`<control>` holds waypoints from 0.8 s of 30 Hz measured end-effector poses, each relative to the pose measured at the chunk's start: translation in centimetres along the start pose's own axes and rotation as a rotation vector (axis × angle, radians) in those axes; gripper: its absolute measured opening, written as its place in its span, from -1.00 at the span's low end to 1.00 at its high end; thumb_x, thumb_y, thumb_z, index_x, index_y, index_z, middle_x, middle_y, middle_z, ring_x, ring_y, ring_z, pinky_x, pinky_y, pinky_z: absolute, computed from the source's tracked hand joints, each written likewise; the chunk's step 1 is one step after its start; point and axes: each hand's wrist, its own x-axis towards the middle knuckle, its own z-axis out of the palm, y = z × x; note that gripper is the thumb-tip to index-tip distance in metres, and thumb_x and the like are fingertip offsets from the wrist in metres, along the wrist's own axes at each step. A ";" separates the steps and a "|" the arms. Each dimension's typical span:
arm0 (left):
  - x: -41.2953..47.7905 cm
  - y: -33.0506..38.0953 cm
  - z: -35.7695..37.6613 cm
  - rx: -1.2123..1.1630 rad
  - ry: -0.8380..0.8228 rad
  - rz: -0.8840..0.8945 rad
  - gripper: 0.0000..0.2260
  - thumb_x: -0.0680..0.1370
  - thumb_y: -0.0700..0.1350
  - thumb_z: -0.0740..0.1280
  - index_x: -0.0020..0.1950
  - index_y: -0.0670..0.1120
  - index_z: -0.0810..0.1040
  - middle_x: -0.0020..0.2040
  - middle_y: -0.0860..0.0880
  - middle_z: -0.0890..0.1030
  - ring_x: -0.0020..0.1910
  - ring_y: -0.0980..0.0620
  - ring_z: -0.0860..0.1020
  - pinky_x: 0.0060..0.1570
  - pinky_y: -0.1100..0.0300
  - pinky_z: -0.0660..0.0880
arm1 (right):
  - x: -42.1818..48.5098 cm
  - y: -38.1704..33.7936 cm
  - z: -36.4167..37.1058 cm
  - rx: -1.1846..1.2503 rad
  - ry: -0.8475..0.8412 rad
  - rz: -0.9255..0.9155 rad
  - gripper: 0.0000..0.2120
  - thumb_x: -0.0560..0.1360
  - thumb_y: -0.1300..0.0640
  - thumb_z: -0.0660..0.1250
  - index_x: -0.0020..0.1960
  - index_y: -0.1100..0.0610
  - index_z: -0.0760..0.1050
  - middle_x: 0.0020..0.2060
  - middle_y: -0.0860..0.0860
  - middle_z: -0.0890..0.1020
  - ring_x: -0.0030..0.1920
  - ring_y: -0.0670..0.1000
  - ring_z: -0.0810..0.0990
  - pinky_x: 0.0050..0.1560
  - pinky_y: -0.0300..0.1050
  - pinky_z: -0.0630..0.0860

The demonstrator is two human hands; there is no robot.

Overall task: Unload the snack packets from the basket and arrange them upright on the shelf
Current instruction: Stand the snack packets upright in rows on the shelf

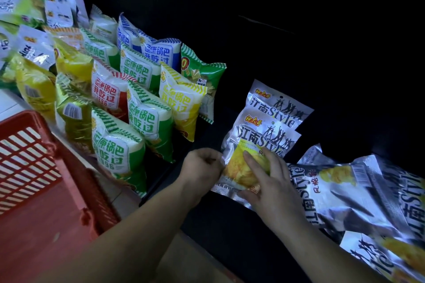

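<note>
Head view: the left hand (202, 165) is curled tight and pinches the left edge of a silver packet (253, 140), which stands upright on the dark shelf (230, 227). The right hand (269, 181) lies on the front of this silver packet, with its fingers (251, 162) spread and nearly straight over the yellow picture and the thumb along the bottom seam.

Just behind the silver packet, touching it, stands a second packet (278, 105) of the same kind, also upright. To the right of the silver packet, a heap of silver packets (345, 190) lies flat and tumbled on the shelf; some show their backs. To the left of the silver packet, across a bare strip of shelf, rows of puffed packets (142, 112) in green, yellow, red and blue stand upright, one behind another. Farther left of the silver packet and nearer the camera is the red basket (34, 163), with slotted walls; what it holds cannot be made out.
</note>
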 end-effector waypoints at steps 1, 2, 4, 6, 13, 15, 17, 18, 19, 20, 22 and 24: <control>0.2 -0.1 0.1 -0.005 0.011 -0.005 -0.91 0.55 -0.25 0.43 -0.14 -0.13 0.68 -0.36 0.02 0.66 -0.43 0.13 0.58 -0.39 0.23 0.56 | 0.0 0.0 0.0 -0.003 -0.001 -0.002 -0.12 0.46 -0.26 0.43 0.60 -0.34 -0.03 0.59 -0.13 -0.05 0.61 0.02 -0.04 0.34 0.16 0.51; 0.3 -0.4 0.1 0.001 0.024 -0.015 -0.90 0.55 -0.21 0.44 -0.16 -0.08 0.69 -0.36 0.04 0.67 -0.39 0.09 0.61 -0.33 0.17 0.61 | 0.1 0.0 -0.1 -0.013 -0.004 -0.008 -0.11 0.46 -0.27 0.42 0.60 -0.34 -0.05 0.60 -0.13 -0.06 0.61 0.02 -0.05 0.35 0.15 0.48; 0.2 -1.0 0.3 0.031 0.073 -0.005 -0.93 0.52 -0.10 0.43 -0.14 0.06 0.68 -0.25 0.05 0.71 -0.25 0.01 0.68 -0.12 0.00 0.68 | 0.1 0.0 -0.1 -0.039 -0.011 -0.022 -0.10 0.47 -0.28 0.41 0.60 -0.33 -0.09 0.60 -0.13 -0.08 0.62 0.01 -0.09 0.40 0.13 0.43; -0.5 -1.6 0.2 0.119 0.175 0.091 -0.89 0.48 -0.08 0.40 -0.06 0.13 0.63 -0.08 0.09 0.65 -0.11 0.07 0.65 0.02 0.02 0.64 | 0.1 -0.1 0.0 -0.032 0.003 -0.023 -0.10 0.46 -0.26 0.44 0.61 -0.30 -0.04 0.61 -0.12 -0.05 0.62 0.00 -0.07 0.41 0.12 0.42; -4.8 -3.4 1.6 0.386 0.035 0.253 -0.65 0.50 -0.09 0.42 0.23 0.23 0.56 -0.05 0.13 0.57 -0.06 0.15 0.59 -0.11 0.25 0.49 | 0.8 -0.1 -0.3 0.133 0.040 -0.009 -0.19 0.41 -0.23 0.52 0.57 -0.20 0.25 0.56 -0.15 0.07 0.59 -0.04 0.01 0.37 0.07 0.44; -3.8 -3.2 1.7 0.449 0.009 0.264 -0.51 0.47 -0.04 0.45 0.39 0.19 0.48 0.04 0.10 0.50 -0.01 0.12 0.56 -0.10 0.30 0.41 | 0.9 0.4 -0.6 0.240 0.059 -0.046 -0.27 0.46 -0.03 0.53 0.55 -0.16 0.32 0.59 -0.17 0.06 0.62 -0.06 -0.02 0.45 0.07 0.37; -2.9 -2.8 1.5 0.531 -0.024 0.280 -0.38 0.45 0.04 0.47 0.48 0.20 0.39 0.09 0.04 0.47 0.04 0.07 0.56 -0.09 0.29 0.41 | 1.0 1.1 -0.9 0.281 0.071 -0.078 -0.31 0.50 0.14 0.49 0.55 -0.15 0.34 0.63 -0.19 0.02 0.64 -0.09 -0.09 0.46 -0.02 0.30; -2.5 -2.7 1.3 0.562 -0.032 0.266 -0.33 0.44 0.08 0.48 0.52 0.22 0.34 0.13 0.03 0.46 0.07 0.04 0.56 -0.06 0.26 0.45 | 1.1 1.3 -1.2 0.255 0.061 -0.069 -0.31 0.52 0.16 0.46 0.56 -0.17 0.32 0.64 -0.21 -0.03 0.63 -0.11 -0.15 0.44 -0.05 0.31; -2.2 -2.6 1.3 0.593 -0.034 0.247 -0.30 0.44 0.12 0.49 0.53 0.24 0.29 0.17 0.02 0.46 0.11 0.01 0.56 -0.03 0.22 0.49 | 1.3 1.4 -1.5 0.201 0.038 -0.042 -0.30 0.53 0.14 0.45 0.57 -0.22 0.27 0.64 -0.24 -0.08 0.62 -0.14 -0.21 0.41 -0.04 0.36; -1.9 -2.5 1.3 0.634 -0.028 0.235 -0.28 0.44 0.16 0.48 0.54 0.26 0.25 0.19 0.02 0.45 0.14 -0.02 0.56 -0.01 0.16 0.53 | 1.5 1.4 -1.7 0.135 0.013 -0.006 -0.29 0.55 0.09 0.44 0.57 -0.27 0.22 0.63 -0.26 -0.14 0.61 -0.16 -0.27 0.39 0.01 0.42; -1.6 -2.2 1.7 0.714 -0.007 0.244 -0.28 0.45 0.21 0.45 0.53 0.29 0.19 0.22 0.02 0.44 0.17 -0.07 0.55 -0.02 0.08 0.57 | 1.8 1.2 -1.9 0.060 -0.010 0.041 -0.28 0.56 0.03 0.43 0.57 -0.31 0.17 0.61 -0.29 -0.20 0.60 -0.17 -0.32 0.39 0.12 0.45; -1.5 -2.1 2.2 0.745 0.009 0.248 -0.29 0.47 0.21 0.43 0.55 0.28 0.17 0.24 0.00 0.43 0.20 -0.10 0.54 -0.01 0.04 0.57 | 2.0 0.9 -1.8 0.098 0.012 0.029 -0.30 0.55 0.04 0.45 0.57 -0.27 0.21 0.63 -0.25 -0.16 0.61 -0.17 -0.29 0.41 0.12 0.44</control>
